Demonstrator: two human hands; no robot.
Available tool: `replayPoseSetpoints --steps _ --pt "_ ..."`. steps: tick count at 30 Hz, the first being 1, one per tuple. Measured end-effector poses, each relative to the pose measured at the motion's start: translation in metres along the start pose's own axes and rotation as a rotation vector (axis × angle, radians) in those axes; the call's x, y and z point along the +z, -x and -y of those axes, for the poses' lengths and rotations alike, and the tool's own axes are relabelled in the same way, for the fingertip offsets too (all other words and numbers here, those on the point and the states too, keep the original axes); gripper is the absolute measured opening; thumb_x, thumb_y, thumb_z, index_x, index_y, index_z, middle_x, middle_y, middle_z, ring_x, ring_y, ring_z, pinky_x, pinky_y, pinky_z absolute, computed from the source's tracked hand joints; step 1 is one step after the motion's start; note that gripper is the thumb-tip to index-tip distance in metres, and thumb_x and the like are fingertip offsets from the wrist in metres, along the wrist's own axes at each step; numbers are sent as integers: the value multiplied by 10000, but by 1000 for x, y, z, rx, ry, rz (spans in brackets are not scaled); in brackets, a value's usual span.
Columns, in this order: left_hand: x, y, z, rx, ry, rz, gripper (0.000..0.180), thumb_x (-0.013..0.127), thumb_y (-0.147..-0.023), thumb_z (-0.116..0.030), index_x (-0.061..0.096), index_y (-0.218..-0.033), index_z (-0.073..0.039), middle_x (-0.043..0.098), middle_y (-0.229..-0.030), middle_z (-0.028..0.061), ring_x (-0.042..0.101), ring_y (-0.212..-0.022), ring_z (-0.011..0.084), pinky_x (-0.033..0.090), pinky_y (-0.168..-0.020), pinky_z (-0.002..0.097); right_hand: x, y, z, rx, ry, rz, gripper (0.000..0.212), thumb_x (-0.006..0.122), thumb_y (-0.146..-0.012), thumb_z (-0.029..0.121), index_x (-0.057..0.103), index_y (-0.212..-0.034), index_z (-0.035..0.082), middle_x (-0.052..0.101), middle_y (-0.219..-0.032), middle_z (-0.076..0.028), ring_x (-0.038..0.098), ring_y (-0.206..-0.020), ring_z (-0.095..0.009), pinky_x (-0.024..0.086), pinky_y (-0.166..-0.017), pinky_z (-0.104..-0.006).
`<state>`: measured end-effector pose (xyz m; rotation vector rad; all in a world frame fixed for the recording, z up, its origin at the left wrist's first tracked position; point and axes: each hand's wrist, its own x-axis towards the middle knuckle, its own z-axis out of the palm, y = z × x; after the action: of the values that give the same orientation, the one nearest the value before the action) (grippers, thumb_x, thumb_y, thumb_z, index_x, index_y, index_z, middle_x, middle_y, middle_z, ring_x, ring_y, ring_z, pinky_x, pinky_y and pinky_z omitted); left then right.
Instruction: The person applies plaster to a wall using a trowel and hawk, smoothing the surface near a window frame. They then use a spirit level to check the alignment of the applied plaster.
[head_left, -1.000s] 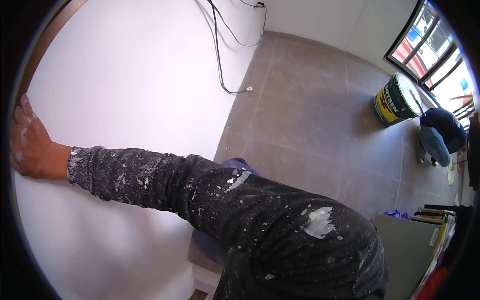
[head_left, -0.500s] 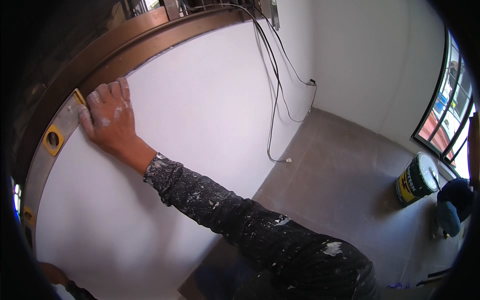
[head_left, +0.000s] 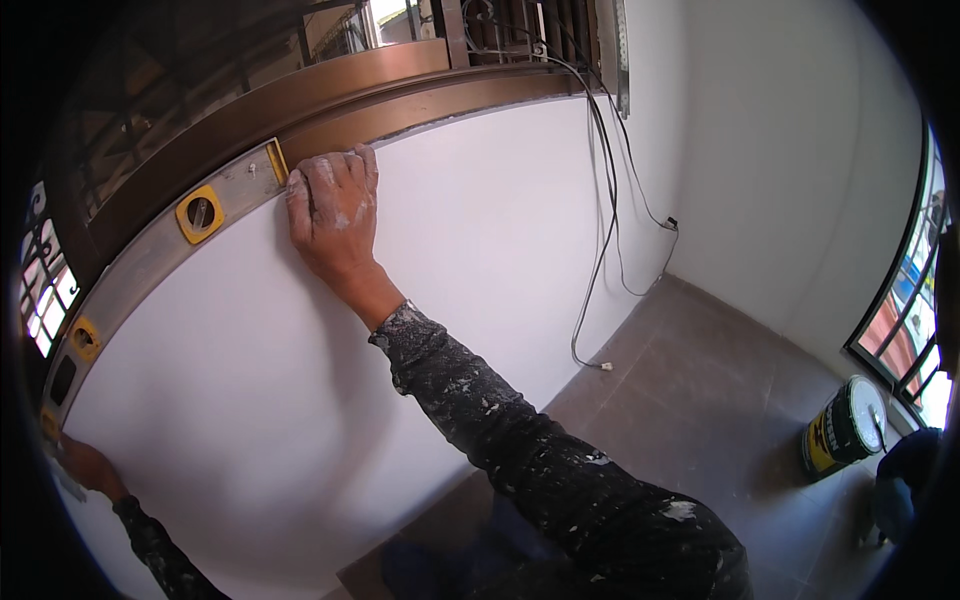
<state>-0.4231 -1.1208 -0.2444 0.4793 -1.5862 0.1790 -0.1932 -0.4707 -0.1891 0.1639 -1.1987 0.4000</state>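
A long grey spirit level (head_left: 135,247) with yellow vial holders lies along the top edge of a white half-height wall (head_left: 450,230), against a brown window frame (head_left: 390,110). Right at its far end is my right hand (head_left: 337,205), white-smeared, fingers curled over the wall's top edge and thumb beside the level's tip. The fingertips are hidden, so I cannot make out whether they hold anything. My left hand (head_left: 90,468) closes around the level's near end at the picture's left rim; its fingers are partly cut off by the dark edge. Both sleeves are dark and paint-spattered.
Loose black and grey cables (head_left: 607,230) hang down the wall to the grey tiled floor (head_left: 690,370). A dark paint bucket (head_left: 838,430) with white contents stands at the right. Beside it is part of a dark-clothed person (head_left: 905,490), below a barred window (head_left: 910,290).
The view has swung left, so the scene sits further right and lower. My left hand has risen to the level's near end. My right hand stays by the far end, thumb now just beside it.
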Motion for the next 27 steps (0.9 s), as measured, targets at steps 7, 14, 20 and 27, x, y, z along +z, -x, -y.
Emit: replayPoseSetpoints --steps 7,14,20,27 --pt "2 1 5 183 -100 -115 301 460 -1066 -188 580 -1328 -101 585 -1320 234 623 -1159 391 561 -935 437 1 -2 -4 -14 -7 -13 52 592 -906 69 620 -900 26 618 -904 -127 557 -919 -344 362 -1057 -535" --pt "-4 1 -4 170 -134 -130 284 479 -1052 -160 577 -1312 -105 550 -1342 209 641 -1080 382 572 -895 440 2 -4 -3 -16 -23 -15 49 599 -899 70 619 -893 26 616 -900 -128 555 -920 -342 363 -1052 -532" --pt "-29 3 -20 148 -105 -102 297 518 -1039 -155 572 -1325 -96 555 -1326 215 626 -1099 386 572 -898 432 2 4 -2 -15 -17 7 113 603 -893 78 618 -987 18 622 -1031 -156 556 -1035 -359 333 -1092 -549" --pt "-54 0 -38 0 258 -88 481 411 -1076 -345 495 -1377 21 498 -1383 295 516 -1217 477 444 -1032 511 -24 93 2 120 196 329 665 561 -959 238 333 -1517 -42 201 -1627 -277 106 -1529 -449 54 -1220 -582"
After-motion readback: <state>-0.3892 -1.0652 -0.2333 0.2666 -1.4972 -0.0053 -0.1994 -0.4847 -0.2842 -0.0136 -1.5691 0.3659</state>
